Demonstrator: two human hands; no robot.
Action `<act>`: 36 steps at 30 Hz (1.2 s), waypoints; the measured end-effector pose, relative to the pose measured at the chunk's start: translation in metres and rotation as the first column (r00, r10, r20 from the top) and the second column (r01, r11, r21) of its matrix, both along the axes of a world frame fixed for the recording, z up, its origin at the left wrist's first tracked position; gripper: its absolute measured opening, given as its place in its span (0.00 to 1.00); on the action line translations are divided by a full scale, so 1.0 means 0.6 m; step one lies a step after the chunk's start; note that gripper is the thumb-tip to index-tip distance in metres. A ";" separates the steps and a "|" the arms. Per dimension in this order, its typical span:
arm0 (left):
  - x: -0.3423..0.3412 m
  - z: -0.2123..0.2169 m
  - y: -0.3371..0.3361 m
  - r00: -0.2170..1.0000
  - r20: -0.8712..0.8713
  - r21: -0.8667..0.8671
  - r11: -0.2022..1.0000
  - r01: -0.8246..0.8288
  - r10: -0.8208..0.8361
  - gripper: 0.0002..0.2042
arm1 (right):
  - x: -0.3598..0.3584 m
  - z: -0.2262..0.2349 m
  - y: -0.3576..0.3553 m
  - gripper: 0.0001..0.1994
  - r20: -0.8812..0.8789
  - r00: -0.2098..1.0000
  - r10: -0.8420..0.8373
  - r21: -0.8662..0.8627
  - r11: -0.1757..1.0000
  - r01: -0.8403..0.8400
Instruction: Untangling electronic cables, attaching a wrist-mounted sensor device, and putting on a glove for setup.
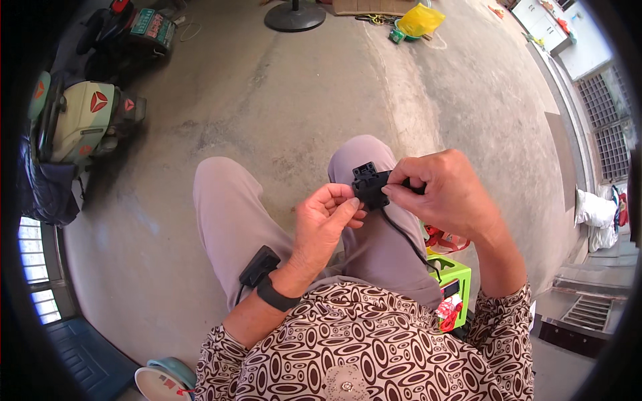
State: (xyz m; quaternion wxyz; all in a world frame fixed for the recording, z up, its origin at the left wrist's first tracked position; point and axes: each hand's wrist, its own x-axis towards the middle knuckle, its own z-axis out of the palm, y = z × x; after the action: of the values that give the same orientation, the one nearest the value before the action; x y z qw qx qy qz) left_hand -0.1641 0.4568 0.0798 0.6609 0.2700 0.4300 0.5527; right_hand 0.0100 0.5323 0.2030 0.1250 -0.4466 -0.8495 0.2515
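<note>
A small black boxy device with a strap and a cable is held up over my right knee. My right hand grips its right side, thumb and fingers closed round the dark strap end. At its left edge my left hand is closed in a pinch, the fingertips on the device's edge. What lies right between those fingertips is too small to make out. A similar black unit is worn on my left wrist by a black band. The black cable runs down from the held device toward my right side.
A lime green plastic box with red and white items stands beside my right thigh. Two scooters are parked at the left. Ahead are a round black stand base and a yellow bag. White sacks lie far right.
</note>
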 end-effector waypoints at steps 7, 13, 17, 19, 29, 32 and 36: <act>0.002 0.000 0.007 0.999 -0.004 -0.006 0.999 -0.034 0.034 0.08 | -0.017 -0.001 -0.003 0.05 0.085 0.995 -0.053 0.086 0.995 0.046; -0.002 -0.005 0.008 0.993 -0.117 0.018 1.000 -0.008 0.010 0.07 | -0.027 0.010 -0.006 0.05 0.144 0.987 -0.076 0.048 0.996 0.069; -0.001 -0.002 0.009 0.993 -0.114 0.018 1.000 -0.022 0.024 0.07 | -0.028 0.013 -0.002 0.05 0.133 0.990 -0.046 0.016 0.999 0.045; 0.002 0.008 0.011 0.990 -0.125 0.014 0.998 -0.064 0.065 0.05 | -0.028 0.015 0.000 0.05 0.111 0.994 -0.022 -0.067 0.997 0.029; 0.006 0.014 0.014 0.978 -0.173 0.058 0.992 -0.111 0.120 0.03 | -0.026 0.002 0.002 0.06 0.081 0.997 -0.013 -0.150 0.988 0.025; 0.008 0.018 0.018 0.965 -0.212 0.026 0.988 -0.152 0.155 0.03 | -0.025 -0.007 0.002 0.05 -0.010 1.000 -0.002 -0.177 0.984 0.000; 0.012 0.019 0.015 0.933 -0.308 0.137 0.979 -0.152 0.187 0.03 | -0.030 -0.008 0.002 0.05 -0.036 0.998 -0.048 -0.159 0.986 0.042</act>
State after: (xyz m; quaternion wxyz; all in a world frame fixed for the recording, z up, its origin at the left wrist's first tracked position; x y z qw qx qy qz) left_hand -0.1570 0.4661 0.0915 0.5165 0.3538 0.5216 0.5797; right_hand -0.0080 0.5336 0.1982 0.1114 -0.4692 -0.8139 0.3241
